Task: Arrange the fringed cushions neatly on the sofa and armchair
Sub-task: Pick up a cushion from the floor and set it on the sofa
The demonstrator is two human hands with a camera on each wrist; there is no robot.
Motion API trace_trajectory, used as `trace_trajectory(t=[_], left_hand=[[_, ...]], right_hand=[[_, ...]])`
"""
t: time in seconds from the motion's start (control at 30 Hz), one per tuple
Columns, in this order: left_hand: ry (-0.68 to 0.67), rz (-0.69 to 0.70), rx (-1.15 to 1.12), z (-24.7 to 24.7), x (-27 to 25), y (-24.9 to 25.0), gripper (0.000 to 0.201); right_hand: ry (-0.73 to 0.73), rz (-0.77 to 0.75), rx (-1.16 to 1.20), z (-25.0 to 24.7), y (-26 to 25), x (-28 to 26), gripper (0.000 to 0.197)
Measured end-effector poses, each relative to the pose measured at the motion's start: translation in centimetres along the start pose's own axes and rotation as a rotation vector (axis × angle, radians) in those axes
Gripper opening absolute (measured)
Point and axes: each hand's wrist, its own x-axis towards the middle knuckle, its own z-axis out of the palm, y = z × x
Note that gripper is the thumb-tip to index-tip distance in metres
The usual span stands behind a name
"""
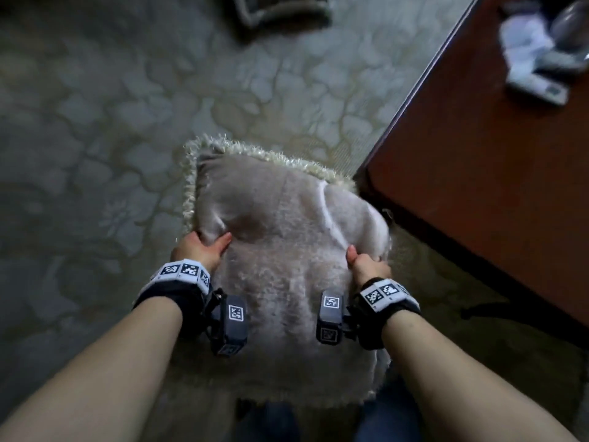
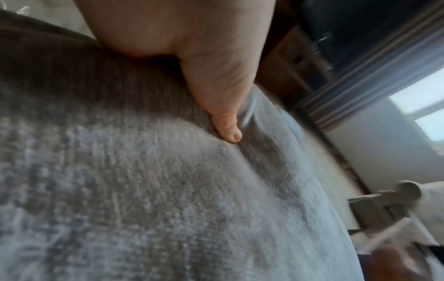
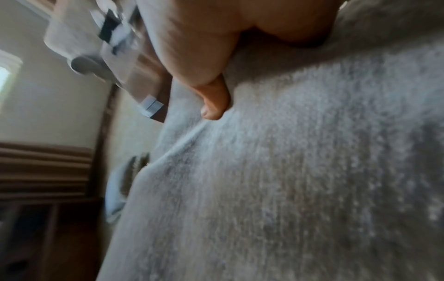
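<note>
Hidden or unclear: fingers of both hands lie under the cushion's edges, so only thumbs and backs of the hands show. The cushion's near edge is cut off by the forearms and blurred. The items on the brown surface [image 1: 478, 186] at upper right are smeared; one pale bundle [image 1: 526, 43] and one flat grey device [image 1: 538, 87] can be made out, nothing finer. A dark shape at the top edge of the head view is cropped and unidentifiable. Both wrist views are motion-blurred beyond the thumbs.

Counts: one fringed cushion [image 1: 287, 250], two hands, two wrist cameras.

Left hand [image 1: 200, 250] grips the cushion's left side, thumb pressed on the top fabric, which puckers beneath it. Right hand [image 1: 366, 263] grips the right side in the same way, thumb up on the pile. Cushion is held off the floor in front of the person, its far right corner just beside the corner of the surface.

Room: grey-green carpet [image 1: 111, 122] with a pale branching pattern. The wrist views show a pale wall, a bright window and dark wooden furniture.
</note>
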Motion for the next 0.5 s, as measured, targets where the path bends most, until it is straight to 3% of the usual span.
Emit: trace_trajectory(t=[0.17,0.27,0.4,0.5], left_hand=[[0.123,0.211,0.07,-11.3,-8.2,11.6,0.063],[0.175,0.332,0.08,-15.3,-14.6,17.7,0.062],[0.227,0.458,0.013,-16.3,-23.9,25.5,0.062],[0.211,0.572,-0.04,-13.1,-31.9,31.3,0.057]], right_hand=[[-0.101,-0.022,0.077,-10.4,-4.2,-8.5,0.068],[-0.083,-0.132,0.181,-17.8,-5.2,-12.7,0.061],[0.053,-0.276,0.276,-30.8,-5.1,-16.4,0.066],[0.147,-0.332,0.456,-42.1,-1.5,-17.5,0.062]])
